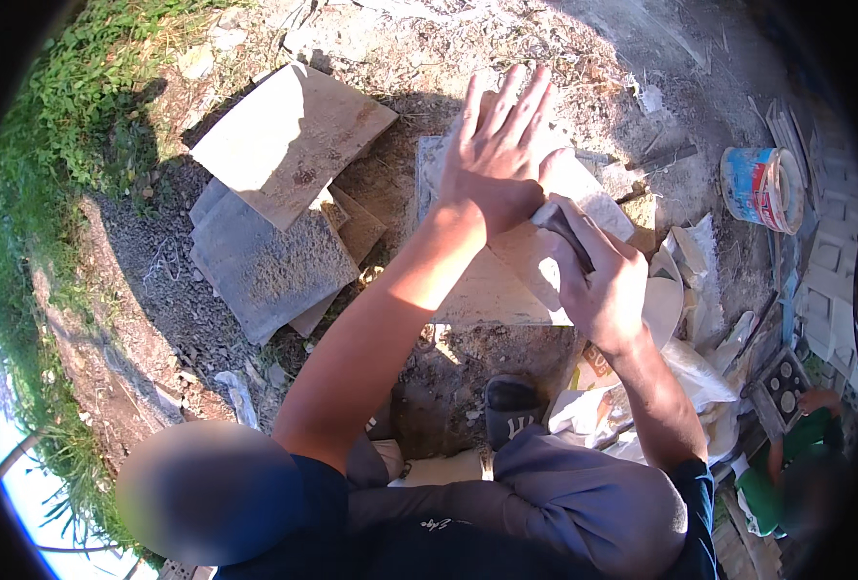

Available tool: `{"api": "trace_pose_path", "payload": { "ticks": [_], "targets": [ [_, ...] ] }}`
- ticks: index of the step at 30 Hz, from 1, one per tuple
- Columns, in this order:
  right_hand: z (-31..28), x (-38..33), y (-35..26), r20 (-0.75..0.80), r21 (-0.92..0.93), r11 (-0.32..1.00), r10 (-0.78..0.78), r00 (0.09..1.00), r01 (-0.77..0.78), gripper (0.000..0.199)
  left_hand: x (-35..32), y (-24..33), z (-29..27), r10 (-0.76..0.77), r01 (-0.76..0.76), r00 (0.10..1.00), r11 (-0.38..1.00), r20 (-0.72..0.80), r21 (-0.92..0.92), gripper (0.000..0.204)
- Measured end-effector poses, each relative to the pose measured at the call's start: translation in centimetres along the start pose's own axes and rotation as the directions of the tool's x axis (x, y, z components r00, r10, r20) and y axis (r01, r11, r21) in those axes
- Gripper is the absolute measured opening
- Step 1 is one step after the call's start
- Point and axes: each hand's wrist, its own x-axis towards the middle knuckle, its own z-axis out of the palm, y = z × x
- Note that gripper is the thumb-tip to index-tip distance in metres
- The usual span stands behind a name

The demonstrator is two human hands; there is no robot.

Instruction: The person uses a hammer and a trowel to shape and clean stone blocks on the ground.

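My left hand (497,159) lies palm down with its fingers spread, on or just over pale flat slabs on the ground. Its fingers point away from me. Closer to me and to the right, my right hand (603,285) is closed round a short dark tool (569,237) with a pale, blunt end; its exact kind does not show. That end sits near the left wrist, above the slabs. One light slab (492,295) shows below the hands, and another pale piece (593,198) sticks out at an angle on the right.
Stacked slabs, a tan one (299,135) and a grey one (265,251), lie to the left. A blue and red bucket (753,188) stands far right. White sacks (685,377) lie right of my knee. Another person in green (801,464) is at the lower right.
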Motion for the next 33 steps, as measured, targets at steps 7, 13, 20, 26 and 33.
{"api": "trace_pose_path", "payload": {
  "ticks": [7, 13, 20, 26, 33],
  "targets": [
    [1.0, -0.6, 0.3, 0.01, -0.017, 0.995, 0.103, 0.995, -0.103, 0.037, -0.2, -0.1, 2.2, 0.04, -0.04, 0.999, 0.999, 0.004, -0.037, 0.065],
    [-3.4, -3.6, 4.1, -0.092, -0.111, 0.983, 0.139, 0.986, -0.149, 0.034, 2.6, 7.4, 5.5, 0.187, -0.191, 0.981, 0.976, -0.043, -0.108, 0.068],
    [4.0, 1.5, -1.5, 0.115, -0.158, 0.968, -0.176, 0.978, 0.193, 0.039, -3.9, -5.4, -1.4, -0.098, 0.083, 0.989, 0.987, 0.107, 0.14, 0.065],
    [-2.4, -3.3, 4.5, -0.062, 0.091, 0.978, 0.192, 0.979, -0.186, 0.036, 1.9, 6.0, 3.9, 0.112, -0.114, 0.993, 0.978, -0.023, -0.177, 0.063],
    [-6.3, -6.6, 7.1, -0.172, -0.045, 0.961, 0.263, 0.949, -0.274, 0.034, 4.8, 12.2, 9.4, 0.304, -0.297, 0.938, 0.953, -0.164, 0.069, 0.068]
  ]
}}
